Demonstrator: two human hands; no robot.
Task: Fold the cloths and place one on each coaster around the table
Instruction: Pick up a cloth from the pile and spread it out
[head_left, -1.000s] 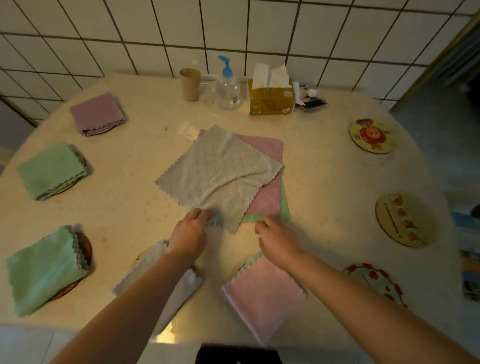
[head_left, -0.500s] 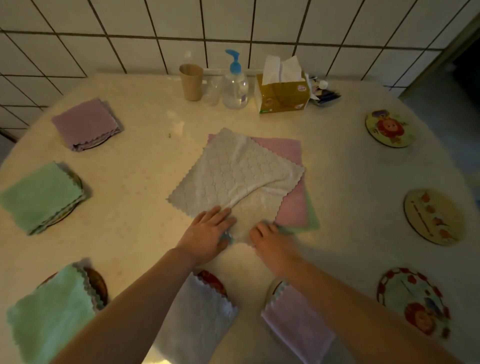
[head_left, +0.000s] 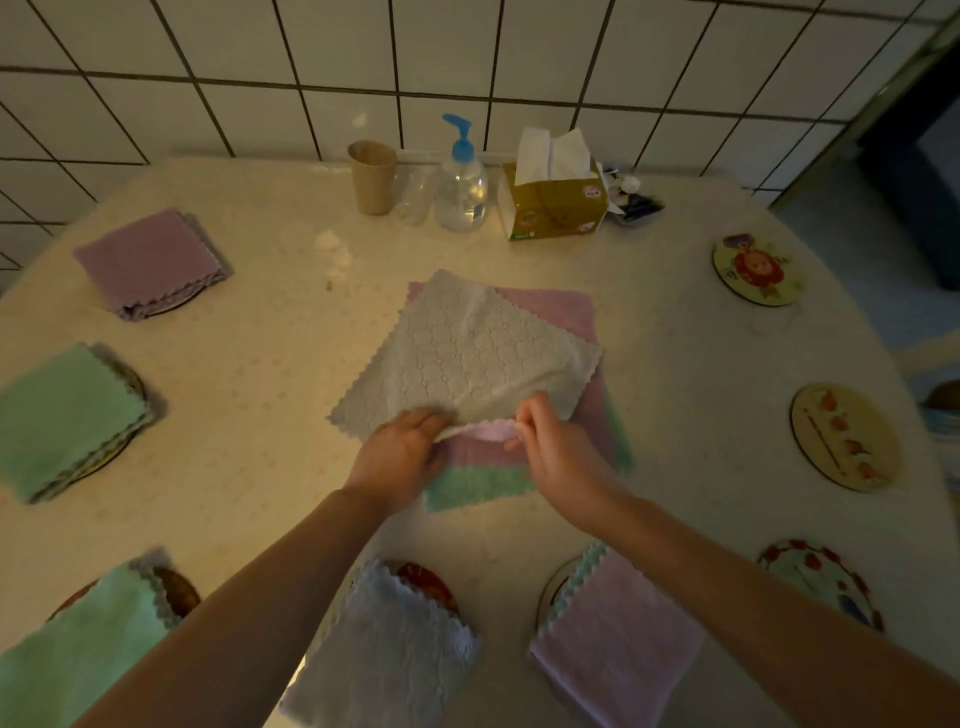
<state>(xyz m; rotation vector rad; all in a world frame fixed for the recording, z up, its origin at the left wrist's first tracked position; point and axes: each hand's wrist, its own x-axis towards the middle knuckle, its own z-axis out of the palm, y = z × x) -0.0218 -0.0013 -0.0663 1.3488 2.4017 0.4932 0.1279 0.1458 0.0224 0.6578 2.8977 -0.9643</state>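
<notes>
A grey cloth (head_left: 467, 358) lies open on top of a pink cloth (head_left: 550, 306) and a green cloth (head_left: 472, 488) in the middle of the table. My left hand (head_left: 402, 449) pinches the grey cloth's near edge. My right hand (head_left: 556, 447) pinches the same edge further right and lifts it off the pink cloth. Folded cloths sit on coasters: pink (head_left: 148, 260), green (head_left: 65, 415), green (head_left: 72, 654), grey (head_left: 384, 660), pink (head_left: 618, 644). Three round coasters at the right carry nothing: one far (head_left: 756, 270), one middle (head_left: 844, 436), one near (head_left: 821, 582).
Along the tiled wall stand a brown paper cup (head_left: 371, 176), a clear pump bottle (head_left: 461, 182), a yellow tissue box (head_left: 556, 200) and some small dark items (head_left: 631, 200). The round table's edge (head_left: 930, 467) curves down the right side.
Both hands have taken the grey cloth's near corner and raised it away from me, baring the pink and green cloths beneath. The view has shifted slightly.
</notes>
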